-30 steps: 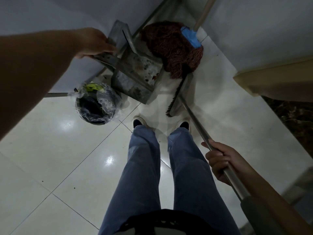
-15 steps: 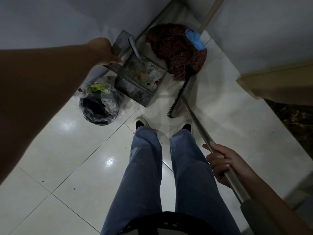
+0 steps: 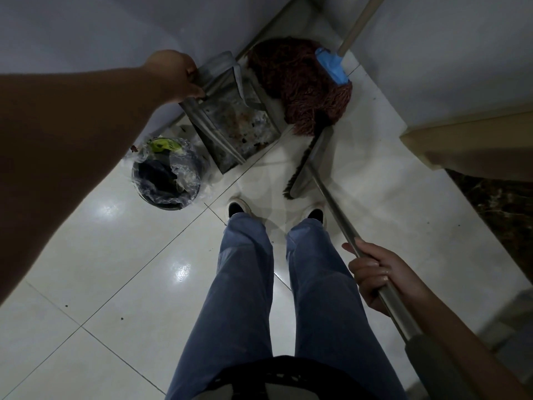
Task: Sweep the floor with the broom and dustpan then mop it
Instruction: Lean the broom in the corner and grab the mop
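Metal dustpan gripped at its upper edge by the left hand, debris held inside, broom handle clasped by the right hand, mop leaned in the floor's wall corner, lined bin set beside the dustpan, open tiled floor left toward the near-left.

Corner ahead is crowded. I see the dustpan against the left wall, held at its top by the left hand. The mop sits just beside it on the right, touching the broom head below. The lined bin stands just left of the dustpan, near the left shoe. Only a narrow strip of tile shows between dustpan and broom. The broom handle, gripped by the right hand, slants across the right side. Open floor lies to the lower left.
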The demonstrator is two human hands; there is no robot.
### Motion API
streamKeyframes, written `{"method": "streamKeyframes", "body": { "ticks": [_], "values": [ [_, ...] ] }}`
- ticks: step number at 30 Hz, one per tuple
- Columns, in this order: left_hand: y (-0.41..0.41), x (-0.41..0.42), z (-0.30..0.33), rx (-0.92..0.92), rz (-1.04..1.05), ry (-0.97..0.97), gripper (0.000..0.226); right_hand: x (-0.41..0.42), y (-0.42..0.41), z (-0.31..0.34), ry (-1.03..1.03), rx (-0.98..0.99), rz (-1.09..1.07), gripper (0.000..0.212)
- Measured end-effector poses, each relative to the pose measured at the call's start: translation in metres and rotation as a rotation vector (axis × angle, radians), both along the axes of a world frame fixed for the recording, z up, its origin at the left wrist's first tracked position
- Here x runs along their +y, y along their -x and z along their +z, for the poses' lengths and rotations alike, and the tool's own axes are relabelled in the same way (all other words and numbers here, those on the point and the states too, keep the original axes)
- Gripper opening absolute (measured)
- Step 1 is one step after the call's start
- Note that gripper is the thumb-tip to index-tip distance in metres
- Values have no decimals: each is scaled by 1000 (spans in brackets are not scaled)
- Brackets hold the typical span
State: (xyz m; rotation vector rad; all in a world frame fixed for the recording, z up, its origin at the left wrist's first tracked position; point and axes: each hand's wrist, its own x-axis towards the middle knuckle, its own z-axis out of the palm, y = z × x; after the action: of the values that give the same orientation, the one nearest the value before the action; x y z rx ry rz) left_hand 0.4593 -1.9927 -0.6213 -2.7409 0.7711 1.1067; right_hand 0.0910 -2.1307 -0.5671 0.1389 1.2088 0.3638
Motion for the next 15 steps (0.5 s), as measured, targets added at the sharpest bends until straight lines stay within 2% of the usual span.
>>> {"method": "streamKeyframes", "body": {
  "ticks": [7,15],
  "values": [
    [8,0,-1,-45,-11,-18,50,2,-3,2,15,4,7,87],
    [17,2,-2,-89,123,37,39,1,-4,2,10,0,-10,91]
  ]
}}
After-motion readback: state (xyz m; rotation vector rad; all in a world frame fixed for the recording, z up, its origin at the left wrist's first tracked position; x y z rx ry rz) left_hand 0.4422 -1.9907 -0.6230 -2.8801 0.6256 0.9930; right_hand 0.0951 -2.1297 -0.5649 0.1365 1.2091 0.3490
